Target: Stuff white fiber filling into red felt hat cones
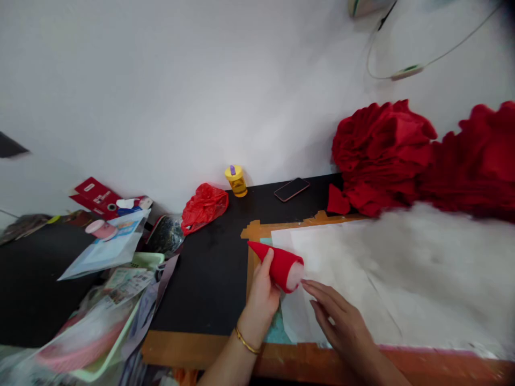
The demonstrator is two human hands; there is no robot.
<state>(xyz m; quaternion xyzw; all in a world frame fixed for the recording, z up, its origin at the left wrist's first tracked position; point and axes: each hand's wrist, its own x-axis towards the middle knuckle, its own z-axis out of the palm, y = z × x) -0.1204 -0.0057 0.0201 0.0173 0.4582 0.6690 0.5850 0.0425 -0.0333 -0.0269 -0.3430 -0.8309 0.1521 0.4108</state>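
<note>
A red fabric cone (pixel 277 264) is lying across the fingers of the left hand (pixel 262 294), which is closing around its lower side and holding it a little above the surface (pixel 209 279). The pointed tip is pointing to the upper left, and the wide end, where some white filling is showing, is facing to the right. The right hand (pixel 341 320) is resting flat and open just beside that wide end, with the fingertips almost reaching the filling; whether they are really touching it I cannot tell, because the picture is blurred there. This hand is pressing on a white sheet (pixel 362 257) that is covering a board with an orange-brown edge (pixel 257 230). On the left wrist a thin gold bracelet (pixel 246 341) is sitting.

Farther away, a pile of red fabric (pixel 402 155) is leaning against the wall on the right. Near the wall a phone (pixel 292 189), a small yellow bottle (pixel 236 181) and a red plastic bag (pixel 204 206) are lying. At the left side, packets and trays (pixel 108 252) are crowding the surface.
</note>
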